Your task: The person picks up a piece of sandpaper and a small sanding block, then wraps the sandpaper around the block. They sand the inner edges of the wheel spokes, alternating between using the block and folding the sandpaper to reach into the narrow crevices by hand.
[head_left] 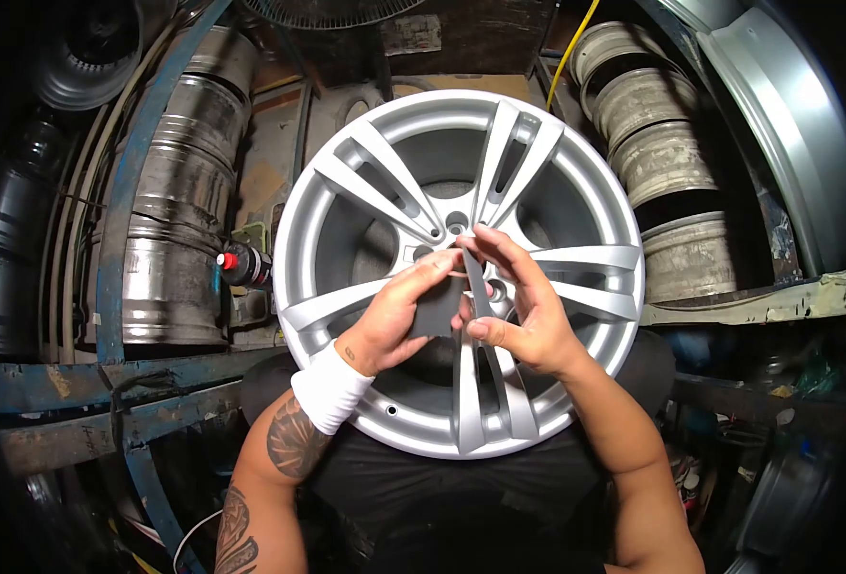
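Note:
A silver alloy wheel with paired spokes lies face up in front of me, close to my lap. Over its hub, both hands hold a folded piece of dark grey sheet that looks like sandpaper. My left hand pinches the near flap, its thumb along the top; a white band wraps that wrist. My right hand has its fingers and thumb on the other flap, which stands nearly edge-on. Part of the hub is hidden behind the hands and sheet.
Worn metal wheel barrels are stacked at the left, with more bare rims at the right. A dark bottle with a red cap stands left of the wheel. Blue metal framing, a yellow cable and a large silver rim surround the space.

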Available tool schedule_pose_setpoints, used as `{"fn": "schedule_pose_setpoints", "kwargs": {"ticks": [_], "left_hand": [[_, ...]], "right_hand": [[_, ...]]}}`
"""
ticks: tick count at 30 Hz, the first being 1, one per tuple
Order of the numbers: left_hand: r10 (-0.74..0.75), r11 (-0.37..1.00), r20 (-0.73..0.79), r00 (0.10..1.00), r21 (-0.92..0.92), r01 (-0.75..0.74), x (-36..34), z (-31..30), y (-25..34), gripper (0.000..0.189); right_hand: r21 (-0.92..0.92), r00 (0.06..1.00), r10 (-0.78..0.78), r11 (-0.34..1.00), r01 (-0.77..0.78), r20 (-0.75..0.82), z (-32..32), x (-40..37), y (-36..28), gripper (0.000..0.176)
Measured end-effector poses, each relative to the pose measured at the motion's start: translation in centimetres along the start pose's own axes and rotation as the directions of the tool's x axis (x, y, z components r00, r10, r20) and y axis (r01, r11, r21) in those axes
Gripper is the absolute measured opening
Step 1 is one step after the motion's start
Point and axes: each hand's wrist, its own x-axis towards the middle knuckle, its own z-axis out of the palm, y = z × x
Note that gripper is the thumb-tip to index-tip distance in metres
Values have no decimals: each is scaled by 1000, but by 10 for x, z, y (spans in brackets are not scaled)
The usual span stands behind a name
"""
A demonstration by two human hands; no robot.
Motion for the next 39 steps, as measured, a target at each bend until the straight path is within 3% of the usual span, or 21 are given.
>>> {"fn": "schedule_pose_setpoints", "kwargs": {"ticks": [1, 5, 8, 11, 13, 17, 19, 22, 25, 28, 31, 32, 34, 36, 39], "left_hand": [[12, 1000, 47, 999, 14, -13, -2, 4, -1, 38], [9, 1000, -6, 1000, 23, -9, -3, 3, -7, 38], [50, 997, -18, 999, 56, -49, 1, -4, -9, 38], [65, 996, -103, 993, 71, -57, -5, -1, -7, 35], [91, 994, -101, 991, 63, -84, -5, 0, -4, 33], [120, 991, -80, 989, 65, -115, -3, -1, -5, 27], [142, 986, -24, 990, 89, -139, 1, -11, -8, 24], [256, 966, -106, 961, 52, -252, 15, -25, -28, 31], [294, 955, -234, 927, 32, -295, 14, -14, -41, 35], [351, 936, -305, 885, 132, -326, 10, -10, -49, 42], [401, 909, -216, 890, 215, -357, -17, -9, -55, 55], [401, 916, -312, 862, 152, -371, -29, 11, -56, 55], [369, 918, -325, 871, -21, -396, -68, 14, -65, 50], [363, 913, -215, 907, -114, -392, -117, 20, -70, 44], [264, 960, -207, 942, -32, -276, -202, 22, -74, 40]], "right_hand": [[156, 998, 54, 986, -51, -12, 4, -1, 2, 103], [283, 988, 152, 947, -153, 28, 11, -2, 8, 102], [275, 988, 154, 949, -154, 23, 14, 0, 6, 99], [-109, 993, -72, 991, 82, 92, 9, 2, 12, 95], [-97, 1000, -16, 995, 18, 19, 15, -3, 5, 91], [-257, 982, -159, 958, 129, -98, 19, -5, 4, 69], [-341, 984, -161, 932, 123, -83, 19, -5, 1, 61], [-518, 964, -252, 837, 175, -82, 28, -4, 11, 56], [-629, 999, -34, 776, 40, 21, 38, -10, 15, 69], [-714, 991, 27, 696, 76, 132, 46, -20, 12, 77], [-711, 989, 2, 696, 104, 147, 47, -38, -12, 77], [-683, 990, 5, 725, 95, 142, 43, -47, -27, 74], [-531, 985, 118, 847, -32, 128, 35, -78, -56, 68], [-353, 976, 174, 928, -119, 131, 21, -116, -79, 55], [-142, 856, 417, 909, -392, 304, -17, -188, -99, 31]]}}
